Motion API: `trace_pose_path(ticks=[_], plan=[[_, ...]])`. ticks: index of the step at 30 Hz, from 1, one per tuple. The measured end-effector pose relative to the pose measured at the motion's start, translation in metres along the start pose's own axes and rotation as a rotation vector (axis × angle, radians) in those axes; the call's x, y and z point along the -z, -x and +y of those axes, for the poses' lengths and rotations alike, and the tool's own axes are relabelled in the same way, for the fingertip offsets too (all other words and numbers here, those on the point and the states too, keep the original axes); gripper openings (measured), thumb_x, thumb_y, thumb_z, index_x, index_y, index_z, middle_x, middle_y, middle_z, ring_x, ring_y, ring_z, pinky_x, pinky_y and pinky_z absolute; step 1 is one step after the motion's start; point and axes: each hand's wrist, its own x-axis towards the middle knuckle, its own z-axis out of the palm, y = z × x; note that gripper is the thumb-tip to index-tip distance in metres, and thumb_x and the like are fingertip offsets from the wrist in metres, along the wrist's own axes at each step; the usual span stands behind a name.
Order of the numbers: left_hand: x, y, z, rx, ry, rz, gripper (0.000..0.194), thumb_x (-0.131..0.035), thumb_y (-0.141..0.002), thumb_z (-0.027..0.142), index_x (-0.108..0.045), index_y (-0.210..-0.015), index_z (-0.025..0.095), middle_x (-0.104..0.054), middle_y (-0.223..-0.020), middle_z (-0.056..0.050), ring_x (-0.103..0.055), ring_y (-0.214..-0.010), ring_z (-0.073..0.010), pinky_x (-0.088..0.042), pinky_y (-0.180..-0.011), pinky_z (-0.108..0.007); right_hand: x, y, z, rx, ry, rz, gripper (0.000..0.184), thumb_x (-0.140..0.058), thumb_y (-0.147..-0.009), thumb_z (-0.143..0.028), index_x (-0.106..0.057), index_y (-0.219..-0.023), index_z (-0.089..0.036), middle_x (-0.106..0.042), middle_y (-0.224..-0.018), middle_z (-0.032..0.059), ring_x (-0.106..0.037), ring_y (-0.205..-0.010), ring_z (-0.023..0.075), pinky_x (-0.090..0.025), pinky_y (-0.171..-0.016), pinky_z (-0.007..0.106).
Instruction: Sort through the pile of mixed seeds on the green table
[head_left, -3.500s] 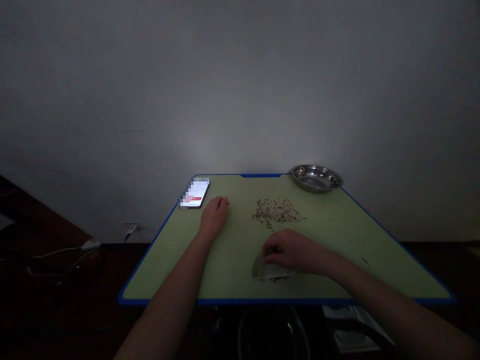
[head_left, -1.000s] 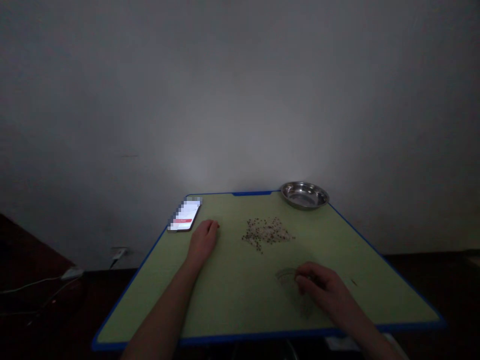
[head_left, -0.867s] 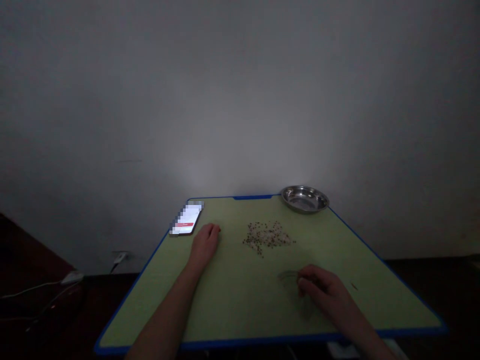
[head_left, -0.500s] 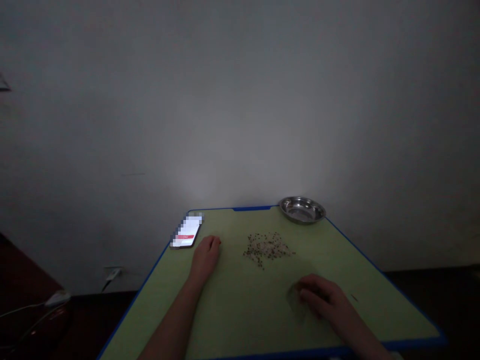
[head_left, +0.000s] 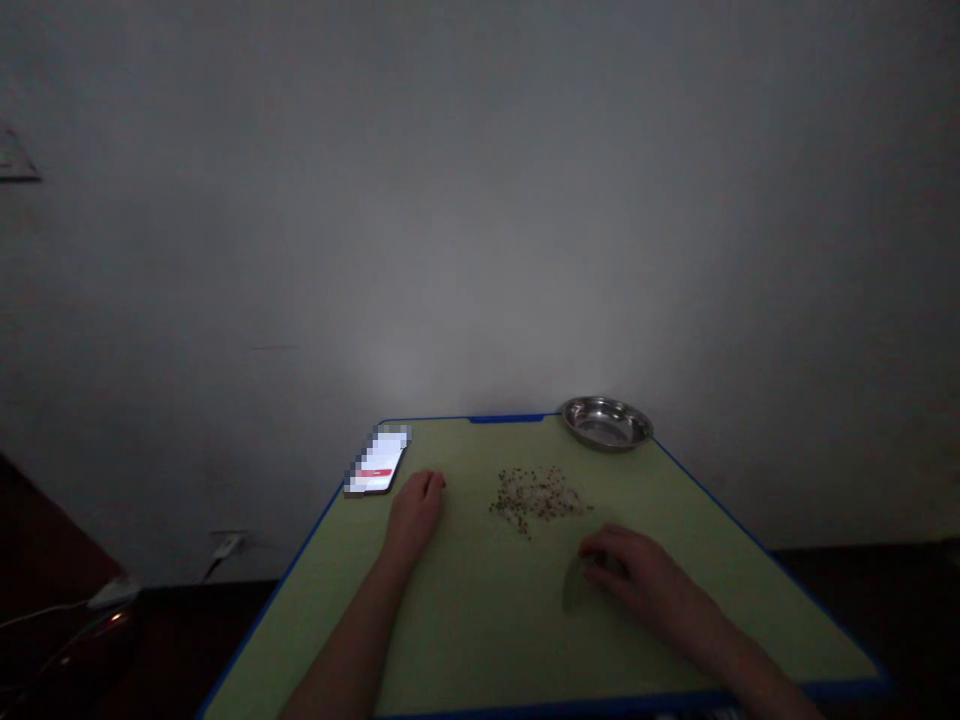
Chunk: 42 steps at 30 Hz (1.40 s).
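Observation:
A scattered patch of small dark and pale grains (head_left: 536, 496), perhaps beans mixed with rice, lies on the light green tabletop (head_left: 472, 620). My left hand (head_left: 415, 510) rests on the table to the left of the patch. Its fingers are curled closed, and nothing shows in them. Near the right side of the patch hovers my right hand (head_left: 626, 568), its fingers bent. A gap shows between the thumb and index finger, with nothing visible between them. A dark, shadow-like shape falls on the table just below its fingertips.
At the far right corner stands a shallow shiny metal bowl (head_left: 607, 424). A phone with a lit screen (head_left: 381, 462) lies near the left edge. Blue edging (head_left: 506, 418) borders the table, and a grey wall (head_left: 480, 250) rises behind it. A plug (head_left: 227, 546) sits in the wall at left.
My right hand has moved forward and a little left, closer to the grains, with thumb and index finger further apart. It now covers a small dark sliver on the table. The left hand stays put.

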Motion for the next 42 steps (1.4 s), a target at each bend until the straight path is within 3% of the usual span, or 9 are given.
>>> trace_pose_path(ticks=[7, 14, 21, 26, 34, 38, 42], plan=[[0.002, 0.002, 0.001, -0.022, 0.003, 0.007, 0.037, -0.028, -0.084, 0.040, -0.057, -0.074, 0.018, -0.062, -0.084, -0.008, -0.056, -0.084, -0.0210, -0.042, -0.078, -0.034, -0.018, -0.058, -0.019, 0.110, 0.056, 0.017, 0.013, -0.057, -0.079, -0.020, -0.068, -0.087, -0.019, -0.068, -0.089, 0.0054, -0.059, -0.084, 0.0184, -0.042, -0.076, 0.027], [0.001, 0.001, -0.001, -0.024, 0.013, 0.002, 0.037, -0.028, -0.085, 0.039, -0.057, -0.077, 0.018, -0.062, -0.086, -0.008, -0.056, -0.086, -0.0214, -0.042, -0.080, -0.035, -0.018, -0.096, -0.012, 0.111, 0.151, 0.063, 0.013, -0.058, -0.080, -0.023, -0.068, -0.086, -0.016, -0.067, -0.087, 0.0070, -0.058, -0.080, 0.0175, -0.039, -0.073, 0.026], [0.000, 0.003, 0.002, -0.010, -0.002, 0.003, 0.035, -0.030, -0.086, 0.036, -0.058, -0.078, 0.017, -0.063, -0.085, -0.007, -0.057, -0.083, -0.0190, -0.041, -0.075, -0.031, 0.001, -0.081, -0.013, 0.102, 0.049, -0.036, 0.013, -0.056, -0.081, -0.024, -0.067, -0.082, -0.017, -0.067, -0.079, 0.0035, -0.058, -0.071, 0.0153, -0.039, -0.064, 0.024], [0.000, 0.003, 0.004, -0.003, -0.025, -0.002, 0.033, -0.030, -0.086, 0.035, -0.057, -0.076, 0.017, -0.063, -0.084, -0.007, -0.056, -0.081, -0.0181, -0.040, -0.074, -0.029, -0.014, -0.064, -0.038, 0.131, 0.030, -0.141, 0.011, -0.059, -0.079, -0.027, -0.066, -0.077, -0.018, -0.066, -0.075, 0.0016, -0.057, -0.069, 0.0142, -0.039, -0.063, 0.023], [-0.001, 0.003, 0.001, -0.019, 0.022, 0.023, 0.034, -0.030, -0.085, 0.037, -0.056, -0.075, 0.018, -0.063, -0.083, -0.006, -0.056, -0.082, -0.0193, -0.041, -0.073, -0.031, -0.057, -0.099, -0.083, 0.090, 0.188, -0.078, 0.018, -0.058, -0.080, -0.034, -0.064, -0.080, -0.017, -0.067, -0.078, 0.0052, -0.058, -0.071, 0.0163, -0.035, -0.059, 0.024], [-0.001, 0.003, -0.001, -0.032, 0.025, 0.020, 0.033, -0.030, -0.085, 0.036, -0.057, -0.075, 0.019, -0.064, -0.084, -0.006, -0.057, -0.082, -0.0194, -0.042, -0.074, -0.031, -0.060, -0.115, -0.083, 0.014, 0.276, -0.026, 0.025, -0.052, -0.083, -0.038, -0.065, -0.081, -0.016, -0.069, -0.081, 0.0090, -0.060, -0.072, 0.0194, -0.035, -0.060, 0.027], [0.000, 0.003, 0.002, -0.018, 0.012, 0.007, 0.034, -0.030, -0.086, 0.036, -0.057, -0.077, 0.018, -0.063, -0.086, -0.007, -0.057, -0.083, -0.0199, -0.042, -0.075, -0.031, -0.051, -0.116, -0.066, -0.052, 0.304, 0.043, 0.025, -0.050, -0.084, -0.037, -0.065, -0.079, -0.017, -0.069, -0.080, 0.0092, -0.060, -0.074, 0.0199, -0.036, -0.061, 0.027]])
